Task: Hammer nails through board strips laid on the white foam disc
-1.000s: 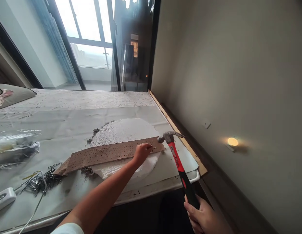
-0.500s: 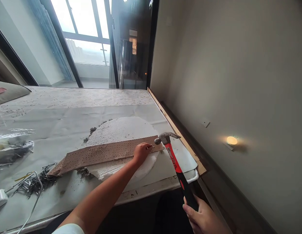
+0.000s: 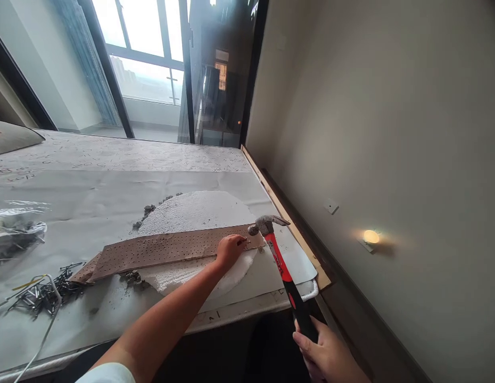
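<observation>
My left hand (image 3: pixel 229 250) rests on the right part of a brown perforated board (image 3: pixel 159 251), its thumb and fingers pinched together. What they hold is too small to make out. In my right hand (image 3: pixel 323 348) is a claw hammer (image 3: pixel 278 255), gripped by its red and black handle. The hammer's head is just right of my left fingertips, near the board's right end. Beneath the board lies a rough white foam slab (image 3: pixel 203 210). A heap of loose nails (image 3: pixel 42 295) sits off the board's left end.
A grey sheet (image 3: pixel 99 199) covers the work surface. Grey crumbs (image 3: pixel 147 213) lie along the foam's edge. At left are a clear plastic bag (image 3: pixel 16 236) and a white cord (image 3: pixel 43 338). A wooden strip (image 3: pixel 279 210) and the wall (image 3: pixel 391 133) bound the right side.
The view has shifted slightly, so the board, nails and hammer appear a little further left. My left hand stays pinched at the board, and the hammer remains beside it in my right hand.
</observation>
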A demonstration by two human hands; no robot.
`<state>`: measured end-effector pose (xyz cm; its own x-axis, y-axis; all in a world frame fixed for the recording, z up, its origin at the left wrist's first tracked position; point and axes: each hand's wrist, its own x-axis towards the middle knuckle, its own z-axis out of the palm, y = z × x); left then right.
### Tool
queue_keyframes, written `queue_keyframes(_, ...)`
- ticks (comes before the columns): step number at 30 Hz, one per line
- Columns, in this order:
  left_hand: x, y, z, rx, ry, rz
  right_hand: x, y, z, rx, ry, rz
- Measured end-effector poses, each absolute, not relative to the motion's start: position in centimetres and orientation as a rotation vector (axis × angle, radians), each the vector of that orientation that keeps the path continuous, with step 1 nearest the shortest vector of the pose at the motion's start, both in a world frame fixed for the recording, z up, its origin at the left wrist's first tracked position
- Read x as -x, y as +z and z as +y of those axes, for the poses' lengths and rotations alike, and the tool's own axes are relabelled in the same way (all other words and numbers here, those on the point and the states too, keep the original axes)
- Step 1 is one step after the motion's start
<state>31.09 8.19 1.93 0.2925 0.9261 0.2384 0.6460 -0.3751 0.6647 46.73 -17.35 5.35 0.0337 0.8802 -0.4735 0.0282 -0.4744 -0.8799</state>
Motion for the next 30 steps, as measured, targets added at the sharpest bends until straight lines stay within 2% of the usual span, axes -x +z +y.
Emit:
queue_keyframes(8,-31.1,2.3,7.6,-2.137,0.780,1.440,-46.7,5.2,-16.7,1.753,1.446,-1.006)
queue_keyframes(13,-31.2,1.8,7.6,-2.164,0.746,1.442,-47.2,6.8,-16.5,1.874,1.327,-1.150)
queue_keyframes(19,-31.1,1.7,7.6,-2.207,0.761,1.419,-47.5,9.1,-16.3,1.983,1.022,-1.370)
queue_keyframes(24,-30.9,1.8,7.4,-2.231,0.746,1.415,-47.3,8.4,-16.2,1.995,1.183,-1.401)
queue_keyframes(30,-30.9,1.6,7.5,-2.234,0.765,1.388,-47.6,8.7,-16.4,2.076,0.946,-1.378)
